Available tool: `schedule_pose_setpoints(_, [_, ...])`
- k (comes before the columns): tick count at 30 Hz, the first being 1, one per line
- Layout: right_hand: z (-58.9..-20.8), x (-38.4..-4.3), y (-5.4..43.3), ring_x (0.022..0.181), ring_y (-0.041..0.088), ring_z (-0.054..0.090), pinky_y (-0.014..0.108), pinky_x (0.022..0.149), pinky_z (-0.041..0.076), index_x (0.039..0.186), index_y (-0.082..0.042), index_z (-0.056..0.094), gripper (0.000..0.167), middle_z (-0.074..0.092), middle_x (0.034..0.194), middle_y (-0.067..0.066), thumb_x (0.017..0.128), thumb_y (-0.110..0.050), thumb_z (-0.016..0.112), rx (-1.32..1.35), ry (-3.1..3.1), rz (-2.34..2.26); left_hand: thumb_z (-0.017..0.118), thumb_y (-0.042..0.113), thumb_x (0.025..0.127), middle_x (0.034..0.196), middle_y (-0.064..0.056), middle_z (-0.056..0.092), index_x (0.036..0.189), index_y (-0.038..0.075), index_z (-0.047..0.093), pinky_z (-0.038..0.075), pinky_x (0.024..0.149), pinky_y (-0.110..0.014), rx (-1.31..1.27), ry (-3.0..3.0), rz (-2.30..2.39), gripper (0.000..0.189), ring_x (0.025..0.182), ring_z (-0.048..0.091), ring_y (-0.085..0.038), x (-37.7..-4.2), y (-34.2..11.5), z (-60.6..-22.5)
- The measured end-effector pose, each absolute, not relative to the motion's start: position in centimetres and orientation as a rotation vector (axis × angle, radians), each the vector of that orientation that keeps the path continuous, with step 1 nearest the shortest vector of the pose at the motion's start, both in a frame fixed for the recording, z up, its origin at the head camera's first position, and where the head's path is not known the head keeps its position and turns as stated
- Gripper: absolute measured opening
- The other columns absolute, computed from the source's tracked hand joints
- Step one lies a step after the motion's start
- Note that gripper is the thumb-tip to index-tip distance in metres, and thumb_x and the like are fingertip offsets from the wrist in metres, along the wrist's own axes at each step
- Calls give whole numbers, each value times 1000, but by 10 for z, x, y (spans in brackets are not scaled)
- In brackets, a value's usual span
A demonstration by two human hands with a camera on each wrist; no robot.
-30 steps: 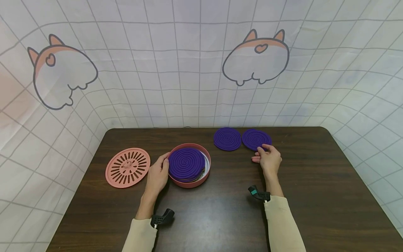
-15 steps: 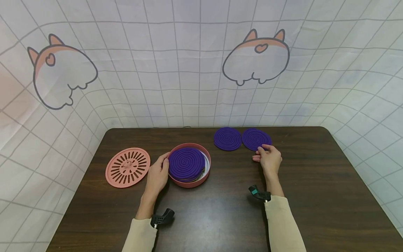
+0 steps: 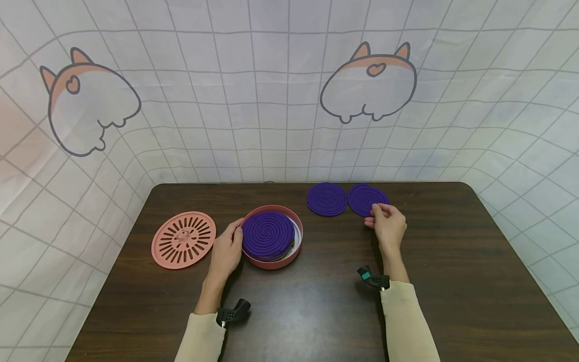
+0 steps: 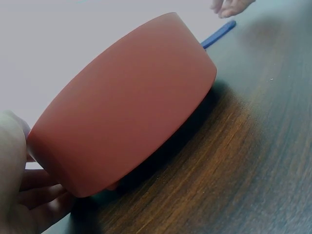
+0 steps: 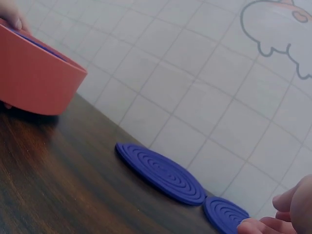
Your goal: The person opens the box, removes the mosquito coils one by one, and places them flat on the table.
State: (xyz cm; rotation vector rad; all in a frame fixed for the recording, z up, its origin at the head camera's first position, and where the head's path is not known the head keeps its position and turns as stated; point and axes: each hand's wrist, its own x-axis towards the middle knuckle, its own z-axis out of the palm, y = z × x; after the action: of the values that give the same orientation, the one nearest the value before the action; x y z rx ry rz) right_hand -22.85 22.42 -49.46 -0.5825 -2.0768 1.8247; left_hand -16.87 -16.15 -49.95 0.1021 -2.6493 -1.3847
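Note:
My left hand (image 3: 227,250) grips the side of a round red box (image 3: 270,265), with the thumb at its rim. Inside the box lies a stack topped by a purple spiral coaster (image 3: 268,234); what is under it is mostly hidden. At the back of the table, two more purple coasters lie flat side by side, a left coaster (image 3: 326,199) and a right coaster (image 3: 364,198). My right hand (image 3: 389,225) is at the near right edge of the right coaster. In the right wrist view its thumb and fingers (image 5: 253,227) stand apart with nothing between them.
A pink slotted round lid (image 3: 184,240) lies left of my left hand. The dark wooden table (image 3: 298,317) meets a white grid-patterned curtain (image 3: 271,125) at the back and sides.
My right hand has shifted slightly, its thumb and fingertips rising a little at the edge of the right coaster. My left hand, the box and both coasters stay where they were.

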Motion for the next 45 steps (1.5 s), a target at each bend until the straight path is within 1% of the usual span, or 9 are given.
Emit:
schedule_pose_setpoints(6, [-488,-228,221,60,5,70,29,62,61,119,3,67,32,72,102,23,98,-22,65,-569,-2065,1816,42,29,106,140,-9,63,141,16,58,43,113,-49,103,-2656,-1384,40,133,57,-28,-169,-162,-500])
schedule_pose_setpoints(16, [-482,-227,219,59,3,68,31,64,61,119,0,68,32,72,98,16,96,-22,67,-536,-2035,1816,42,27,106,140,-10,63,141,15,58,43,112,-50,100,-2655,-1367,40,132,58,-30,-170,-161,-501])
schedule_pose_setpoints(18, [-480,-227,219,59,3,68,30,64,61,118,0,68,31,73,95,12,95,-21,68,-525,-2027,1820,42,28,106,140,-10,63,141,15,58,43,112,-50,102,-2655,-1369,40,132,57,-29,-170,-161,-501])
schedule_pose_setpoints(24, [-474,-226,216,58,2,67,26,62,60,118,4,67,33,68,77,-8,95,-19,69,-461,-1995,1832,42,28,107,140,-10,62,141,16,58,43,113,-50,105,-2654,-1377,40,133,57,-29,-170,-161,-502])
schedule_pose_setpoints(26, [-471,-226,216,58,1,66,25,61,60,119,6,67,33,67,75,-12,95,-18,68,-440,-1989,1836,42,27,107,140,-10,62,141,16,58,43,113,-51,104,-2655,-1378,40,133,57,-30,-170,-161,-502])
schedule_pose_setpoints(35, [-460,-223,210,61,3,67,23,62,60,119,3,67,31,67,80,-8,95,-17,67,-408,-1990,1830,43,26,106,141,-10,62,141,16,58,43,113,-50,104,-2662,-1374,40,133,57,-30,-169,-161,-501])
schedule_pose_setpoints(45, [-452,-219,203,61,4,68,23,60,60,117,3,68,29,66,79,-9,95,-16,67,-376,-1985,1841,42,26,106,140,-10,63,141,15,58,44,112,-50,90,-2656,-1361,39,132,58,-30,-168,-162,-500])
